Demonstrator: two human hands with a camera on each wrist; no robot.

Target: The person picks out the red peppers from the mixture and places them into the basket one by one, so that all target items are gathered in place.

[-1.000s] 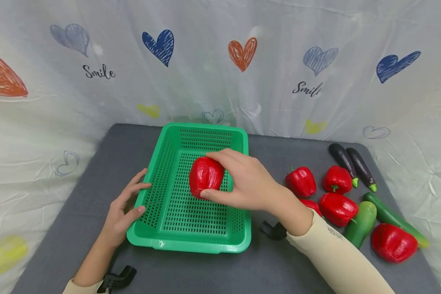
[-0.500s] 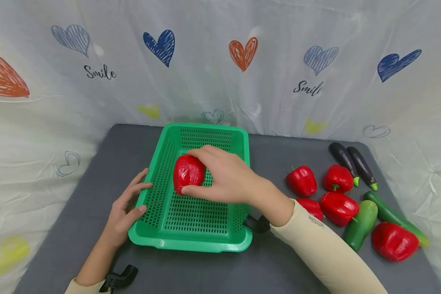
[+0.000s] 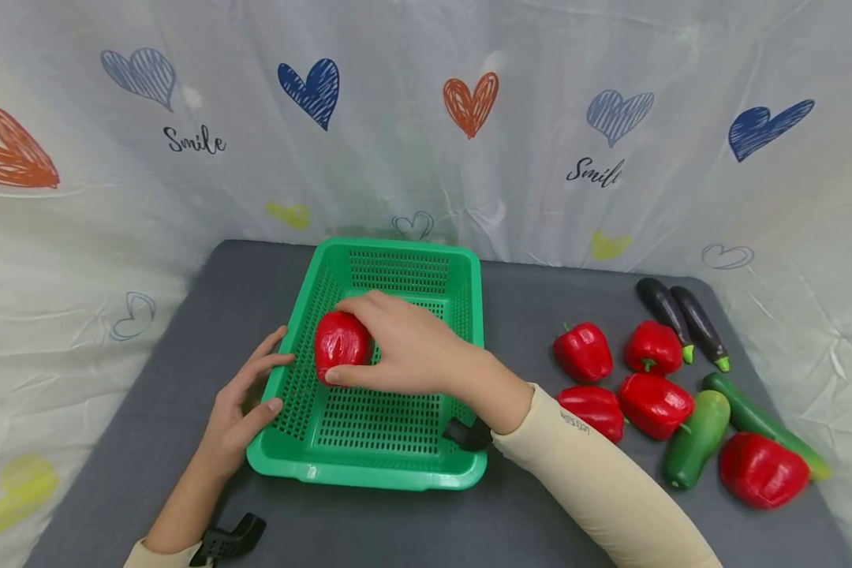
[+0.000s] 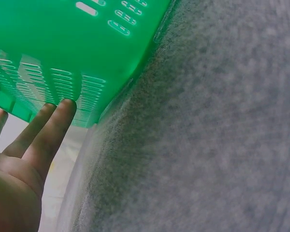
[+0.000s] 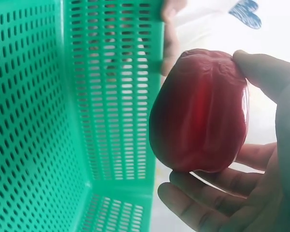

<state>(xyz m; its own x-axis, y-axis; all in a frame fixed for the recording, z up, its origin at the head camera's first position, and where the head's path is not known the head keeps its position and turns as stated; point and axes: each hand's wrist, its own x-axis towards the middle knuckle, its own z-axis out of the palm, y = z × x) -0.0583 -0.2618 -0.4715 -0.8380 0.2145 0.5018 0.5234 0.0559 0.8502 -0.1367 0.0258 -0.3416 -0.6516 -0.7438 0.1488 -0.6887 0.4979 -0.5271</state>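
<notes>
My right hand (image 3: 412, 347) grips a red bell pepper (image 3: 342, 347) above the left part of a green slotted plastic basket (image 3: 369, 477). In the right wrist view the bell pepper (image 5: 198, 113) sits between the thumb and the fingers, apart from the basket wall (image 5: 113, 96). My left hand (image 3: 237, 410) rests at the basket's left side with its fingers fairly straight. Seen from the left wrist, fingertips of that hand (image 4: 26, 164) touch the outer slotted wall (image 4: 63, 58). The basket's visible floor holds nothing.
To the right lie several more red bell peppers (image 3: 655, 404), two eggplants (image 3: 699, 327), a thick green cucumber-like vegetable (image 3: 697, 438) and a longer, thinner green one (image 3: 760, 422). The grey table (image 3: 525, 521) meets a white heart-print curtain (image 3: 525, 189) behind.
My right hand has carried the bell pepper leftward across the basket, toward its left wall. The left hand and the basket stay nearly in place.
</notes>
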